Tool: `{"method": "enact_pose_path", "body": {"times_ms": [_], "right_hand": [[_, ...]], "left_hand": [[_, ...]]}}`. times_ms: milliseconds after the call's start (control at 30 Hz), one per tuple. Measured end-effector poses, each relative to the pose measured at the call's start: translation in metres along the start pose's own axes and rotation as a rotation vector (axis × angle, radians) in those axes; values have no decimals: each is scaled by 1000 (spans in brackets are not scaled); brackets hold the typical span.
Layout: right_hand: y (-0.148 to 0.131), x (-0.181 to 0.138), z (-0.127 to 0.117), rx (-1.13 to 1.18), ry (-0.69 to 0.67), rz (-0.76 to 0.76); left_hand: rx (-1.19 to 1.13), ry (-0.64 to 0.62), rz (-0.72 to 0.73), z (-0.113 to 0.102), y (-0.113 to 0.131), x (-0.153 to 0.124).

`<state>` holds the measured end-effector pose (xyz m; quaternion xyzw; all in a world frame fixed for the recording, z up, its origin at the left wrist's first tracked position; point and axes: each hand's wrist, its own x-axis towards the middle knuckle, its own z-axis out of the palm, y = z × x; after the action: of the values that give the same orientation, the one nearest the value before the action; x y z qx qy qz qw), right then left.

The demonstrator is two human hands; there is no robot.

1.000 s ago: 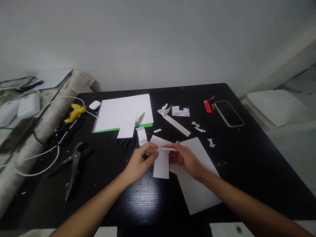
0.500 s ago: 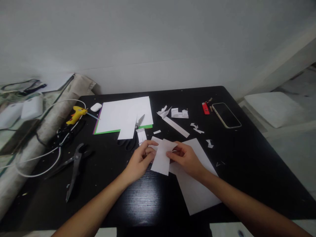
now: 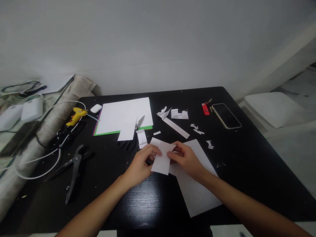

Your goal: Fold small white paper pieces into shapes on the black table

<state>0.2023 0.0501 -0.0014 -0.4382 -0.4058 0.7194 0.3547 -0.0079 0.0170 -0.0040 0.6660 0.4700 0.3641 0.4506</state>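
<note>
Between my hands is a small white piece of paper (image 3: 161,161), raised toward me over the black table. My left hand (image 3: 142,162) pinches its left edge, with some fingers hidden behind it. At its right side, my right hand (image 3: 185,158) grips it with thumb and fingers. Under my right hand lies a larger white sheet (image 3: 197,194). A small folded paper piece (image 3: 141,138) sits just beyond my left hand. Scissors (image 3: 139,123) lie behind it, their blades over the paper stack and partly covered by a loose paper piece (image 3: 126,132).
A stack of paper (image 3: 123,113) lies at the back left. Further left are a yellow glue gun (image 3: 77,116), its cable and dark pliers (image 3: 77,161). Folded paper pieces (image 3: 179,114), a paper strip (image 3: 175,127), a red lighter (image 3: 205,109) and a phone (image 3: 226,116) lie right.
My left hand has closed further onto the paper, its index finger now curled over the left edge. The paper's top now looks like one flat piece. My right hand has hardly moved.
</note>
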Motion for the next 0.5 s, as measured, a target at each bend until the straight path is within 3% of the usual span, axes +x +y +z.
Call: {"method": "enact_pose_path", "body": {"times_ms": [233, 500], "right_hand": [[-3, -1, 1, 16, -18, 12], [1, -3, 2, 25, -191, -74]], "left_hand": [[47, -8, 29, -2, 2, 0], [-69, 175, -99, 1, -2, 1]]}}
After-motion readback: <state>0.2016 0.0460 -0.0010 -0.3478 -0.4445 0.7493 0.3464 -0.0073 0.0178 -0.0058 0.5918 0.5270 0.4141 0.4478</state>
